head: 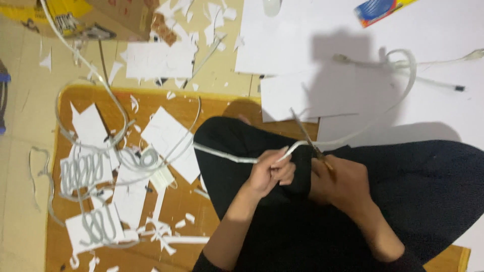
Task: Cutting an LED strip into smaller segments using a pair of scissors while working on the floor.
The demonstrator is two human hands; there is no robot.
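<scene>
My left hand (269, 174) pinches a long white flexible strip (227, 155) that runs across my black-trousered lap and off to the left. My right hand (343, 181) grips a pair of scissors (308, 137) with an orange-tinted handle. The blades point up and away, and they meet the white strip just right of my left hand. Beyond the scissors the strip carries on up to the right and curls into a loop (408, 65) over large white sheets (363, 55).
A brown cardboard sheet (176, 201) on the floor holds white paper scraps (166, 133), coiled white strips (83, 171) and a tangle of thin cord (108, 100). A cardboard box (101, 15) stands at the top left. A colourful packet (378, 10) lies at the top right.
</scene>
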